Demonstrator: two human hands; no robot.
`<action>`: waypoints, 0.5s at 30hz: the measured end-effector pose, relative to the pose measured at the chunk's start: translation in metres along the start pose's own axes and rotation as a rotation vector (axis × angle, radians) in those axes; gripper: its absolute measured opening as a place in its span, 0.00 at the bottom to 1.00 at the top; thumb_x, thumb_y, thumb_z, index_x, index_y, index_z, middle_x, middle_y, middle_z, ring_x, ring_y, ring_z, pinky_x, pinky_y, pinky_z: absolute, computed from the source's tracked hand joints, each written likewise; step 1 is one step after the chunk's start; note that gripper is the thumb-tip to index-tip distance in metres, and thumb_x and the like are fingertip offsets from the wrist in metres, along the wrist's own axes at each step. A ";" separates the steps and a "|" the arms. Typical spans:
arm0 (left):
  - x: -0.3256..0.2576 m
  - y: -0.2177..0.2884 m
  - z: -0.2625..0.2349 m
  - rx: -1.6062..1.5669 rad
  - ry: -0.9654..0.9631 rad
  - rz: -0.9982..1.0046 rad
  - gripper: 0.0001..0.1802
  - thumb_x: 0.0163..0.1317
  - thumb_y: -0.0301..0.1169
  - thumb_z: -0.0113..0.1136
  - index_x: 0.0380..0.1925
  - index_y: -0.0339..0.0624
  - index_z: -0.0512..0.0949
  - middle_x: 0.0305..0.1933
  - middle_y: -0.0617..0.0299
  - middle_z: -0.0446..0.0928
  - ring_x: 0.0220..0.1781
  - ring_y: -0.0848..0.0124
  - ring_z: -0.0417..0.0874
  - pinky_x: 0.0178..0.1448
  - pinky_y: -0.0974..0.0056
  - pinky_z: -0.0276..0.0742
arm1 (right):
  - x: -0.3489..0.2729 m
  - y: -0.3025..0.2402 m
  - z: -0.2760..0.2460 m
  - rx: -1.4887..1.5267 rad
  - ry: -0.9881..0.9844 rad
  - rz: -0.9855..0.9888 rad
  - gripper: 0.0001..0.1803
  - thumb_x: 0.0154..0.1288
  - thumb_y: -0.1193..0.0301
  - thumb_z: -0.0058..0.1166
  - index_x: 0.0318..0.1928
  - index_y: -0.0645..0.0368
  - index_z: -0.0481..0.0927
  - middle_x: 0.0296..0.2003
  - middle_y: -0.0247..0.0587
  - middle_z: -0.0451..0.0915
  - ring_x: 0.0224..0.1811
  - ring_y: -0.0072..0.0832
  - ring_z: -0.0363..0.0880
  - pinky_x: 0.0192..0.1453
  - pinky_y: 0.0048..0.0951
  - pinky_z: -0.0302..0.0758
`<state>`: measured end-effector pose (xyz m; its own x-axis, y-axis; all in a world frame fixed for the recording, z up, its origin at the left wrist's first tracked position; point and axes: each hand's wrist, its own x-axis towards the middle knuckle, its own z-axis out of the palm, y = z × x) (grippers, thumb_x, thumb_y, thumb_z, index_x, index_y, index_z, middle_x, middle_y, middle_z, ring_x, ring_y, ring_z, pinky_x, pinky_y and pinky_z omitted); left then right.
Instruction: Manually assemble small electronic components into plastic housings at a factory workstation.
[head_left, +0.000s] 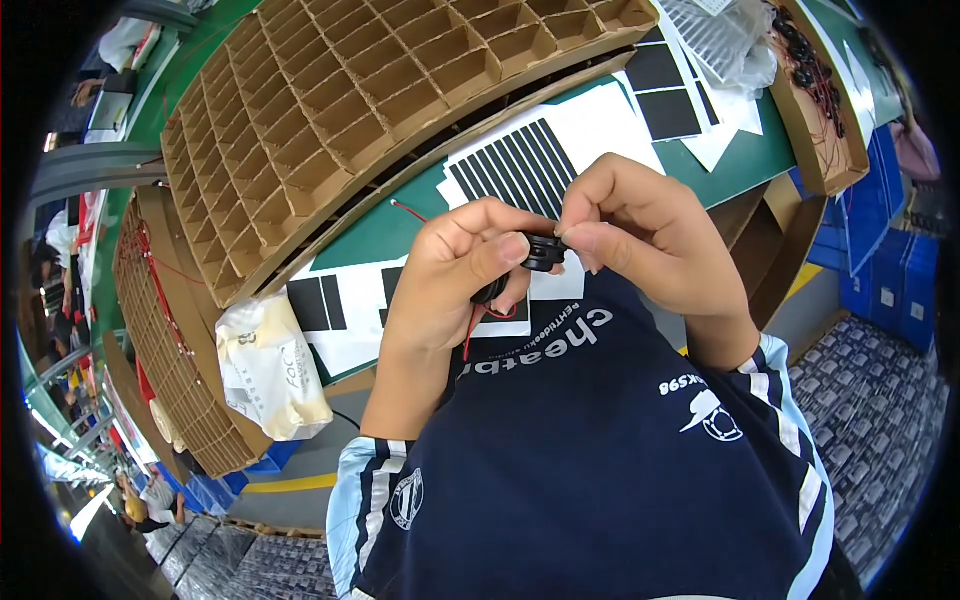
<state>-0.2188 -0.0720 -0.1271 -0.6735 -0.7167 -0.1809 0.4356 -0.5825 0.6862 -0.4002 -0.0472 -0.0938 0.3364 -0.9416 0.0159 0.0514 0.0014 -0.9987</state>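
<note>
Small round black plastic part [543, 252] is showing only its rim; left hand [455, 280] fingers [497, 252] are covering the rest. Thin red wire [470, 335] is vanishing under the palm. Brown cardboard grid tray [340, 110] is running off the top edge. Distant people at far left are blurring beyond telling.

We see a green table [735, 160] across the upper field. On it rests a cardboard grid [330, 110] of open cells, tilted. A second grid [160, 330] stands at the left edge. White sheets [590, 120] with black strips lie beside it. Blue crates [880, 290] line the right. The floor [800, 320] is grey with a yellow line [290, 483].
</note>
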 end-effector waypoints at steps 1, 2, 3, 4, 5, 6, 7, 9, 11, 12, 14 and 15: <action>0.000 0.000 0.000 -0.001 0.003 0.002 0.10 0.56 0.28 0.52 0.34 0.30 0.71 0.28 0.52 0.75 0.15 0.80 0.66 0.19 0.79 0.59 | 0.000 0.000 0.000 -0.008 -0.001 -0.003 0.05 0.59 0.75 0.46 0.32 0.65 0.68 0.24 0.30 0.67 0.25 0.13 0.65 0.30 0.13 0.63; 0.000 0.000 0.000 -0.002 0.012 -0.008 0.11 0.56 0.28 0.52 0.35 0.30 0.71 0.28 0.53 0.75 0.15 0.80 0.66 0.19 0.79 0.60 | 0.000 0.000 0.000 -0.009 -0.003 -0.002 0.05 0.59 0.75 0.46 0.32 0.65 0.68 0.24 0.30 0.67 0.25 0.13 0.65 0.30 0.13 0.63; 0.000 0.000 0.000 -0.004 0.021 -0.017 0.11 0.57 0.28 0.52 0.35 0.30 0.71 0.28 0.54 0.75 0.15 0.79 0.66 0.19 0.79 0.60 | 0.000 0.000 0.000 0.021 0.002 -0.006 0.05 0.59 0.75 0.46 0.32 0.65 0.68 0.24 0.30 0.67 0.25 0.13 0.65 0.30 0.13 0.63; 0.001 -0.001 0.000 -0.004 0.022 -0.016 0.11 0.57 0.28 0.52 0.35 0.30 0.71 0.28 0.54 0.75 0.15 0.79 0.66 0.19 0.79 0.60 | 0.000 0.001 0.000 0.050 0.007 -0.010 0.05 0.59 0.75 0.47 0.32 0.65 0.68 0.24 0.31 0.67 0.25 0.13 0.65 0.30 0.13 0.63; 0.001 -0.001 0.000 -0.006 0.026 -0.018 0.11 0.57 0.28 0.52 0.35 0.30 0.71 0.28 0.54 0.75 0.15 0.79 0.66 0.20 0.78 0.60 | 0.000 0.001 0.000 0.050 0.006 -0.010 0.05 0.59 0.75 0.47 0.32 0.65 0.68 0.24 0.31 0.67 0.25 0.13 0.65 0.30 0.13 0.63; 0.001 -0.002 0.000 -0.008 0.031 -0.021 0.11 0.57 0.28 0.52 0.36 0.30 0.71 0.28 0.55 0.75 0.16 0.79 0.67 0.20 0.78 0.61 | 0.001 0.002 -0.001 0.035 0.001 -0.027 0.05 0.59 0.75 0.47 0.32 0.65 0.68 0.25 0.31 0.67 0.25 0.13 0.65 0.30 0.13 0.63; 0.001 -0.002 0.001 -0.008 0.032 -0.020 0.11 0.57 0.28 0.52 0.36 0.30 0.71 0.28 0.55 0.75 0.16 0.79 0.67 0.20 0.78 0.61 | 0.001 0.003 -0.002 0.020 -0.003 -0.043 0.05 0.59 0.75 0.47 0.32 0.65 0.68 0.25 0.31 0.67 0.25 0.13 0.65 0.30 0.13 0.63; 0.001 -0.002 0.004 -0.007 0.064 -0.010 0.10 0.56 0.27 0.52 0.36 0.30 0.71 0.28 0.57 0.75 0.16 0.79 0.67 0.20 0.78 0.61 | 0.001 0.005 -0.003 -0.025 -0.003 -0.057 0.05 0.59 0.75 0.47 0.33 0.65 0.68 0.24 0.31 0.68 0.25 0.13 0.65 0.30 0.13 0.63; 0.000 -0.001 0.006 0.065 0.083 0.010 0.10 0.56 0.26 0.52 0.36 0.31 0.71 0.27 0.58 0.74 0.17 0.79 0.67 0.20 0.78 0.60 | 0.001 0.005 -0.004 -0.070 -0.004 -0.070 0.06 0.58 0.75 0.47 0.35 0.65 0.69 0.23 0.31 0.68 0.25 0.13 0.65 0.30 0.13 0.63; 0.000 -0.001 0.006 0.137 0.102 0.030 0.10 0.56 0.26 0.52 0.36 0.31 0.71 0.26 0.59 0.74 0.17 0.80 0.67 0.21 0.79 0.60 | 0.002 0.003 -0.005 -0.091 -0.007 -0.042 0.10 0.57 0.76 0.49 0.40 0.65 0.69 0.23 0.31 0.68 0.25 0.14 0.66 0.30 0.14 0.63; 0.001 -0.001 0.002 0.132 0.092 0.028 0.10 0.56 0.26 0.52 0.36 0.31 0.71 0.26 0.60 0.74 0.17 0.80 0.67 0.21 0.79 0.60 | 0.004 0.000 -0.006 -0.111 -0.006 -0.013 0.15 0.56 0.76 0.50 0.44 0.65 0.68 0.22 0.31 0.68 0.25 0.14 0.66 0.31 0.14 0.63; 0.003 -0.002 0.000 0.126 0.081 0.025 0.10 0.56 0.25 0.52 0.36 0.31 0.71 0.25 0.60 0.73 0.17 0.80 0.68 0.21 0.79 0.60 | 0.005 -0.001 -0.006 -0.158 0.033 -0.017 0.18 0.53 0.75 0.51 0.46 0.64 0.69 0.22 0.33 0.70 0.26 0.16 0.68 0.33 0.16 0.64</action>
<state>-0.2213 -0.0730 -0.1288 -0.6106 -0.7621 -0.2155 0.3702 -0.5152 0.7730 -0.4046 -0.0540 -0.0928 0.3057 -0.9515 0.0342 -0.0925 -0.0655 -0.9936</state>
